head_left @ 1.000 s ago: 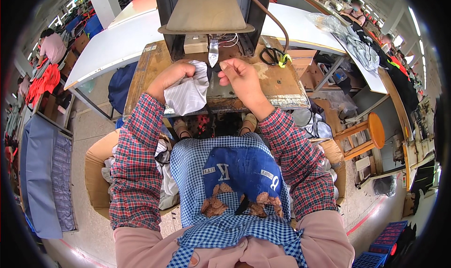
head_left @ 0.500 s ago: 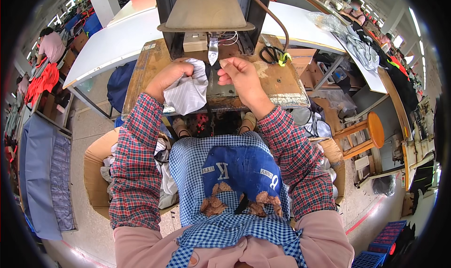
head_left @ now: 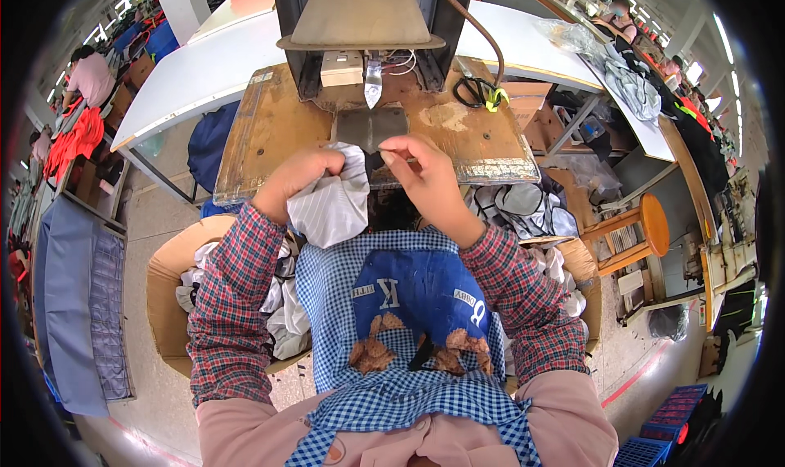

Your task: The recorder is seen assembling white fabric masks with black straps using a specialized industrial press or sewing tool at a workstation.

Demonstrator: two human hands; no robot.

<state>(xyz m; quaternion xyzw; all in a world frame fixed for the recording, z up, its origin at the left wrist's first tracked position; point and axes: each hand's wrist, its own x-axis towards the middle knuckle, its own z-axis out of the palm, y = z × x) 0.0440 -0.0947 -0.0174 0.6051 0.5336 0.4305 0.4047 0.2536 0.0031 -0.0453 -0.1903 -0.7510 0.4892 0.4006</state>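
My left hand is closed on a piece of white striped cloth, which hangs below the fingers. At the cloth's right edge shows a small black strip. My right hand pinches with thumb and forefinger at this strip's right end. Both hands are at the near edge of a worn wooden worktop. Beyond them lies a dark metal plate set on the board. Above it, a pointed metal blade hangs down from a machine with a beige cover.
Black-handled scissors with a yellow tie lie on the worktop's right. Cardboard boxes with white cloth pieces flank my lap. White tables stand on both sides, and a wooden stool is at right. Other people sit farther off.
Both hands have drawn back toward me, away from the blade, bringing the cloth and strip along. The metal plate under the blade now shows.
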